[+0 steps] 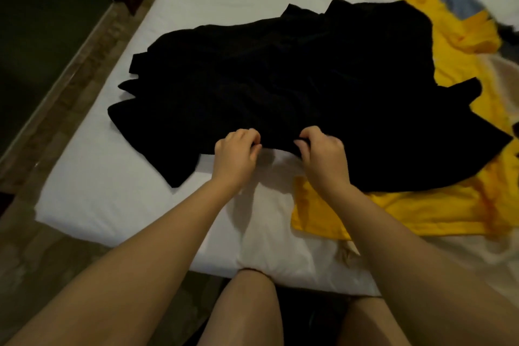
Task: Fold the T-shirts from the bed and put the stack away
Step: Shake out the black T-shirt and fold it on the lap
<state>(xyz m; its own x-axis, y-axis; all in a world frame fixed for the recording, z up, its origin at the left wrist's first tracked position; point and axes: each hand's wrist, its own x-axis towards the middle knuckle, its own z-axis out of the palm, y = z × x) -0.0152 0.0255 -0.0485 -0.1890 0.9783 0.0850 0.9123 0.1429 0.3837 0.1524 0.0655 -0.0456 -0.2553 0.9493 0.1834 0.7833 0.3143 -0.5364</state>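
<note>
A: Where's the black T-shirt (295, 87)?

B: Crumpled on the bed (112, 205), stretching away from both hands. Left hand (237, 153) and right hand (323, 156) pinch its near edge, fingers curled, equally close.

Black T-shirt (295, 87), centre: plain black throughout.
Yellow T-shirt (407, 213), right and near right: plain bright yellow, deeper orange-yellow in the creases.
Bed sheet (126, 191): plain white, grey in the shadows.
Cloth (460, 0), far right: pale blue-grey.
Fabric (502, 70), right edge: cream.
Floor (70, 87), left: mottled brown.
Panel (33, 22), far left: dark green.
</note>
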